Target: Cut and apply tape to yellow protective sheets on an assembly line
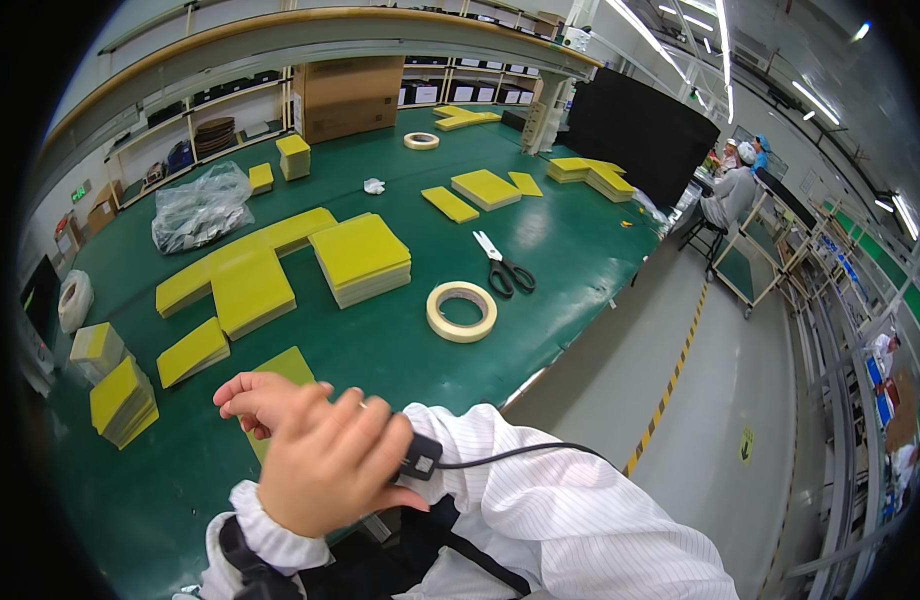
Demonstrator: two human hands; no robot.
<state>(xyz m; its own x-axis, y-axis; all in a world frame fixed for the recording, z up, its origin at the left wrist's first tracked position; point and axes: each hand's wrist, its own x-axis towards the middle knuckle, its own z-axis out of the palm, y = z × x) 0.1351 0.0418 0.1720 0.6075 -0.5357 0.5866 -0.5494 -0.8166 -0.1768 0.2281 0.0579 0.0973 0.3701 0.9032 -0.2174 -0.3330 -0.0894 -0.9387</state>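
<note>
Left hand (325,460) has its fingers clamped on a small black box (421,457) with a cable, held at the chest, tape (462,311) and scissors (504,268) lying on the tabletop (400,350); right hand's not visible.

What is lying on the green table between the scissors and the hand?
A tape roll lies between the scissors and the left hand, in the head view.

A small black plug-like device (420,457) with a thin black cable trailing right, clasped inside the grip (325,455)
</note>
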